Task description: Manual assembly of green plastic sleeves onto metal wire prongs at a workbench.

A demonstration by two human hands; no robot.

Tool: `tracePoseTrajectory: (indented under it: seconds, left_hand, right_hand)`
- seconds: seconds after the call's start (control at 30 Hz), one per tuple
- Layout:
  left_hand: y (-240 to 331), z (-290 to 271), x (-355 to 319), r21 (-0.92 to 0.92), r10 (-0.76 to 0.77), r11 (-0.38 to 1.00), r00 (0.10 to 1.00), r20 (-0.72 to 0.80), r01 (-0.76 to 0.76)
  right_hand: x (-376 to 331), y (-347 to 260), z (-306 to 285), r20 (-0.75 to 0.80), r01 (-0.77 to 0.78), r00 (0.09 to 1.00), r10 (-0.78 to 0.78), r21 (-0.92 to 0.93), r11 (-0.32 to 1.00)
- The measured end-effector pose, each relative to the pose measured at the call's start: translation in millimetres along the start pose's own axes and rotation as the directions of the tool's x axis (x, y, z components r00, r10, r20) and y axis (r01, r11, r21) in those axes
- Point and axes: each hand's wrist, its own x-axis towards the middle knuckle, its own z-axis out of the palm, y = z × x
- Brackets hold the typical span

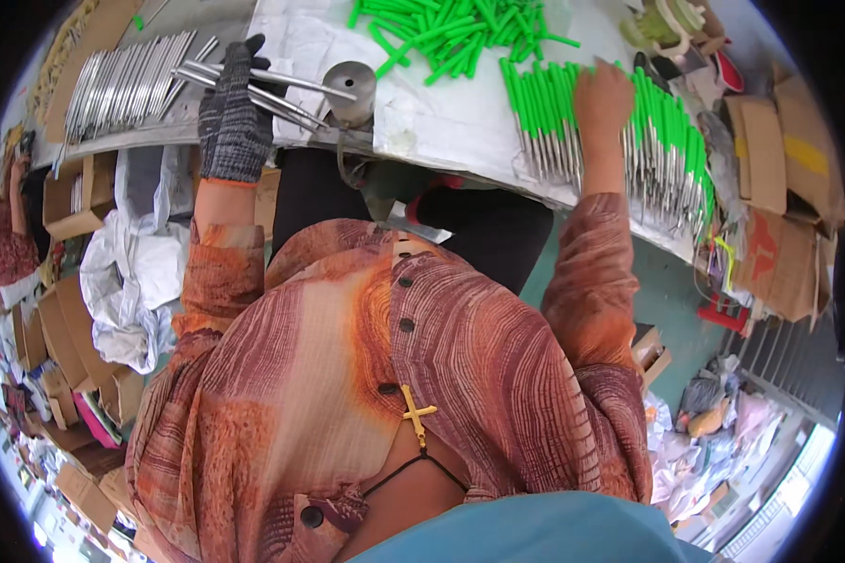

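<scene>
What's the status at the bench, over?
Left hand: gloved, holding metal rods. Right hand: bare, at the green-sleeved rods. Possible obstacle: metal cup by the held rods.

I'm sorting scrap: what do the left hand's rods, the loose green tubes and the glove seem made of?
Rods: likely polished metal, bright silvery highlights.
Loose green tubes: smooth plastic or rubber, perhaps, by their even colour.
Glove: grey knit, stitch texture showing; fibre unclear.

So the metal cup (351, 111) was plain silver. Left of it, the glove (230, 139) was heathery charcoal with an orange cuff; the rods (127, 84) farther left were shiny silver. Off to its right, loose tubes (455, 42) were bright green and the stick row (540, 117) went green over silver. This side of it, the shirt (479, 328) had rust-and-maroon wavy lines.
</scene>
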Motion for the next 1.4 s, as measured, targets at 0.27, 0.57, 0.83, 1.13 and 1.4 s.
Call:
tracePoseTrajectory:
  seconds: [0.27, 0.57, 0.83, 1.13, 1.4]
  left_hand:
    - [-21, -5, 12, 0.107, 0.321, 0.937, 0.941, 0.109, -0.332]
    - [-12, 24, -12, 0.369, 0.452, 0.698, 0.777, 0.438, -0.614]
    - [-34, 5, -7, 0.473, 0.293, 0.676, 0.794, 0.532, -0.566]
    - [-19, 27, -24, 0.315, 0.191, 0.876, 0.863, 0.468, -0.365]
    - [-19, 29, -28, 0.210, 0.111, 0.959, 0.932, 0.344, -0.192]
  right_hand:
    - [-19, -156, 19, 0.513, -0.428, 0.844, 0.158, 0.464, 0.776]
    - [-14, -144, -12, 0.702, -0.696, 0.703, 0.110, 0.712, -0.096]
    - [-29, -178, 7, 0.556, -0.561, 0.822, 0.123, 0.752, 0.348]
    - [-20, -191, 53, 0.455, -0.490, 0.871, 0.187, 0.832, 0.261]
    - [14, -185, -119, 0.420, -0.296, 0.894, 0.157, 0.815, -0.498]
